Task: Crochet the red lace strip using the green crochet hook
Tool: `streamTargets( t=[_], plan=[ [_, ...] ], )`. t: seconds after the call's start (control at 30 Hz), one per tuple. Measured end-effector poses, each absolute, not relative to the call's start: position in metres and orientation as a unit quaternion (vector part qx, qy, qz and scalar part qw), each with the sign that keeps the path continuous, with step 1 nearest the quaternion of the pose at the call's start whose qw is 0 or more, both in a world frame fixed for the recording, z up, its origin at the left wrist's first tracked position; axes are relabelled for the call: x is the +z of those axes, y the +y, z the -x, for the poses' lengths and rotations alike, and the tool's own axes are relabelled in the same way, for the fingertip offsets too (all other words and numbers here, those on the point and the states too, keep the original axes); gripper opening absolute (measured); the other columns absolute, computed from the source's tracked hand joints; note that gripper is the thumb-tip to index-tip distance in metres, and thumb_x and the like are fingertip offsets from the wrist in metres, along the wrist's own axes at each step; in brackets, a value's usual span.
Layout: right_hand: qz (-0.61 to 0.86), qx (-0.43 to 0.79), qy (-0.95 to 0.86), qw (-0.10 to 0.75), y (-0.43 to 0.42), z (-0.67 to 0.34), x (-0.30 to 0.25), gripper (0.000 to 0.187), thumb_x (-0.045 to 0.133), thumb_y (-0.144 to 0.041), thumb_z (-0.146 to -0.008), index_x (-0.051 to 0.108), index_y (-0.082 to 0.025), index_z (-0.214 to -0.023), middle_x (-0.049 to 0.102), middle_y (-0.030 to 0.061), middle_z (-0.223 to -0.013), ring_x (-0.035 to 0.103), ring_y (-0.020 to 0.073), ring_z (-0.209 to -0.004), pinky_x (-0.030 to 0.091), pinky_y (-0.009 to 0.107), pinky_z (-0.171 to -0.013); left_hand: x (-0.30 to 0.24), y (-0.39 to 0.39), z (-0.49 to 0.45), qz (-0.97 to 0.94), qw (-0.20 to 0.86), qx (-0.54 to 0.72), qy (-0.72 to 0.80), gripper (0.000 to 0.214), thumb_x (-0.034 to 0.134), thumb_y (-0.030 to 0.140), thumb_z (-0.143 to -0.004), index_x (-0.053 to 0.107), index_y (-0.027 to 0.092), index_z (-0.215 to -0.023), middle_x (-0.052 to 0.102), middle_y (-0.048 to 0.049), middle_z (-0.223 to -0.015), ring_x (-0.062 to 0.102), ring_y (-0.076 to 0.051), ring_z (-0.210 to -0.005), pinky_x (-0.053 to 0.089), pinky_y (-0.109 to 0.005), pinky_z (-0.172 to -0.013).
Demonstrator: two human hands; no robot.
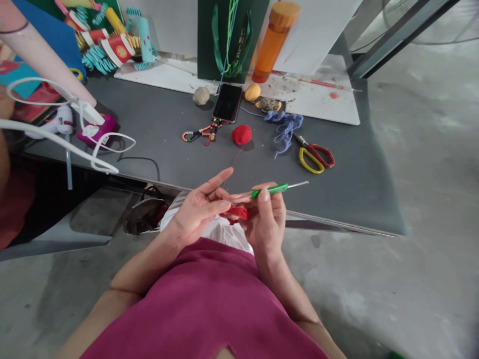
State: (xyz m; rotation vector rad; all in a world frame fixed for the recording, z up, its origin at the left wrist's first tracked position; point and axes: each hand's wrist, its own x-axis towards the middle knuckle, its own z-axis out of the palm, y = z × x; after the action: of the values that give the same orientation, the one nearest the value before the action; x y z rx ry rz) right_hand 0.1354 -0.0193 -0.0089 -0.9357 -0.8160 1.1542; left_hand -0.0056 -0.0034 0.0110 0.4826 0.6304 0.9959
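My right hand (pixel 267 219) grips a crochet hook (pixel 270 190) by its green handle; one metal end points right, the other runs left toward my left fingers. A small red crocheted piece (pixel 238 212) is pinched in my left hand (pixel 200 209), its index finger stretched out. The piece hangs just below the hook, between both hands. From my left hand a thin red strand leads up to a red yarn ball (pixel 241 134) on the table. Whether a loop sits on the hook's left end is too small to tell.
On the grey table (pixel 168 149) lie scissors (pixel 316 157), tangled blue yarn (pixel 286 127), a phone (pixel 227 103) with a beaded strap, and beige and yellow yarn balls. Behind stand an orange bottle (pixel 275 42) and a green bag (pixel 209 45). White cables (pixel 56 134) and another person's arm are at left.
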Motion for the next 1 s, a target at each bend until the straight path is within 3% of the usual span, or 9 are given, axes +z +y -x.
streamTargets(
  t=[0.17, 0.23, 0.3, 0.4, 0.5, 0.63, 0.83, 1.0],
  plan=[
    [0.402, 0.466, -0.409, 0.673, -0.025, -0.13, -0.01, 0.014, 0.073, -0.044, -0.096, 0.071, -0.031, -0.095, 0.086, -0.0026, -0.085, 0.066, 0.0122, -0.042, 0.047, 0.023, -0.033, 0.012, -0.006, 0.001, -0.249, 0.765, 0.505, 0.313, 0.054, 0.096, 0.017, -0.071, 0.081, 0.029, -0.122, 0.074, 0.0057, -0.08, 0.065, -0.008, -0.073, 0.054, -0.024, -0.076],
    [0.403, 0.393, -0.467, 0.682, -0.027, -0.133, -0.012, 0.005, 0.072, -0.036, -0.098, 0.075, -0.031, -0.099, 0.088, -0.0003, -0.092, 0.074, 0.0146, -0.053, 0.058, 0.026, -0.043, 0.012, -0.007, 0.001, -0.253, 0.751, 0.519, 0.319, 0.057, 0.096, 0.02, -0.072, 0.08, 0.029, -0.126, 0.075, 0.005, -0.081, 0.065, -0.008, -0.073, 0.054, -0.024, -0.075],
    [0.402, 0.301, -0.547, 0.669, -0.026, -0.137, -0.015, 0.008, 0.076, -0.029, -0.095, 0.079, -0.033, -0.101, 0.088, 0.0018, -0.1, 0.083, 0.0202, -0.074, 0.069, 0.035, -0.062, 0.011, -0.007, 0.001, -0.253, 0.745, 0.524, 0.325, 0.065, 0.095, 0.02, -0.073, 0.076, 0.027, -0.134, 0.072, 0.0058, -0.077, 0.064, -0.008, -0.071, 0.053, -0.024, -0.074],
    [0.402, 0.243, -0.592, 0.655, -0.025, -0.14, -0.017, 0.013, 0.08, -0.026, -0.091, 0.082, -0.036, -0.1, 0.088, 0.0017, -0.103, 0.085, 0.0246, -0.09, 0.072, 0.042, -0.076, 0.01, -0.007, 0.003, -0.24, 0.761, 0.505, 0.329, 0.069, 0.094, 0.018, -0.074, 0.073, 0.024, -0.139, 0.065, 0.0084, -0.069, 0.061, -0.008, -0.067, 0.051, -0.023, -0.072],
    [0.435, 0.279, -0.521, 0.679, -0.026, -0.136, -0.015, 0.003, 0.077, -0.032, -0.095, 0.08, -0.032, -0.097, 0.087, 0.0008, -0.091, 0.082, 0.0205, -0.075, 0.068, 0.035, -0.064, 0.008, -0.006, 0.005, -0.223, 0.787, 0.478, 0.32, 0.063, 0.096, 0.018, -0.072, 0.076, 0.025, -0.132, 0.066, 0.0081, -0.07, 0.059, -0.007, -0.065, 0.05, -0.023, -0.072],
    [0.47, 0.311, -0.45, 0.693, -0.029, -0.134, -0.011, 0.012, 0.069, -0.042, -0.101, 0.073, -0.031, -0.099, 0.08, -0.0022, -0.077, 0.073, 0.0149, -0.053, 0.056, 0.025, -0.043, 0.006, -0.004, 0.007, -0.219, 0.796, 0.466, 0.317, 0.058, 0.095, 0.019, -0.073, 0.079, 0.027, -0.129, 0.068, 0.0066, -0.074, 0.058, -0.007, -0.067, 0.05, -0.024, -0.074],
    [0.425, 0.432, -0.394, 0.691, -0.022, -0.14, -0.009, 0.014, 0.064, -0.049, -0.103, 0.066, -0.035, -0.099, 0.078, -0.0043, -0.071, 0.078, 0.0191, -0.061, 0.063, 0.03, -0.052, 0.007, -0.004, 0.007, -0.208, 0.81, 0.457, 0.304, 0.049, 0.096, 0.02, -0.07, 0.084, 0.027, -0.117, 0.074, 0.0036, -0.079, 0.065, -0.01, -0.074, 0.053, -0.026, -0.08],
    [0.39, 0.514, -0.379, 0.663, -0.018, -0.136, -0.009, 0.019, 0.069, -0.052, -0.097, 0.067, -0.034, -0.094, 0.079, -0.0043, -0.067, 0.078, 0.0213, -0.062, 0.055, 0.029, -0.042, 0.009, -0.005, 0.004, -0.226, 0.813, 0.454, 0.286, 0.046, 0.096, 0.018, -0.07, 0.085, 0.028, -0.114, 0.079, 0.001, -0.086, 0.072, -0.014, -0.082, 0.056, -0.029, -0.087]
  ],
)
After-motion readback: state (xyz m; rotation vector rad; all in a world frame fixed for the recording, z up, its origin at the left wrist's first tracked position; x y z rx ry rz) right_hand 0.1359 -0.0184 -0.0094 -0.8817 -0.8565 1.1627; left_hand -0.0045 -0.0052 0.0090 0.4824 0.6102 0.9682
